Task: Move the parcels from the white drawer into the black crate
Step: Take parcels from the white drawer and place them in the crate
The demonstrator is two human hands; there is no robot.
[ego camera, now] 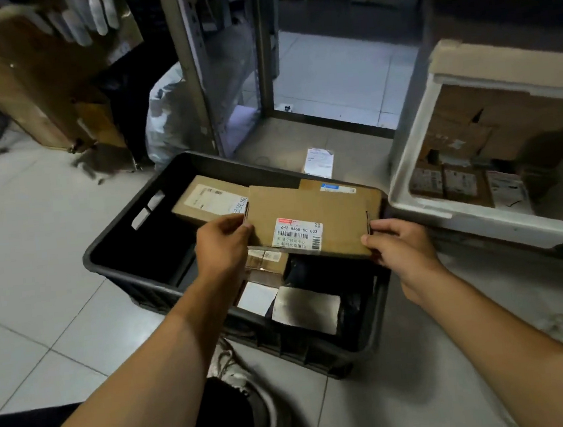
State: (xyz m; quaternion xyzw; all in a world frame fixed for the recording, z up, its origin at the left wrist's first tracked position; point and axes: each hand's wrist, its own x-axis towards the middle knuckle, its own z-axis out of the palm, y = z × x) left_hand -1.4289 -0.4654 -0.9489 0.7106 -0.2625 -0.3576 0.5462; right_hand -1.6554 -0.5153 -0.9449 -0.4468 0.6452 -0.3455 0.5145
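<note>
Brown cardboard parcel (315, 220), flat, is held level over the black crate (112, 253), twd its far right corner. Long axis runs left-right, roughly along the crate's far wall. Left hand (221, 243) pinches the parcel's near-left corner, thumb on top; right hand (400, 243) grips the near-right corner, fingers curled at the edge. Both hands sit on the near side, so the parcel lies away from the person, beyond the fingers. Shipping label (297, 234) faces up near the near edge.

Below it, another carton (203, 200) lies against the crate's far wall, w/ smaller boxes and two pale packets (304, 309) by the near wall. Left part of the crate floor looks dark, prob bare.

White drawer (413, 166) stands just right of the crate, nearly touching its right rim, w/ several small parcels (459, 184) left inside.

Judgement: placing step, task part done. Next move prob straight down, no turn needed. Right hand is nearer the drawer for the next pick.
</note>
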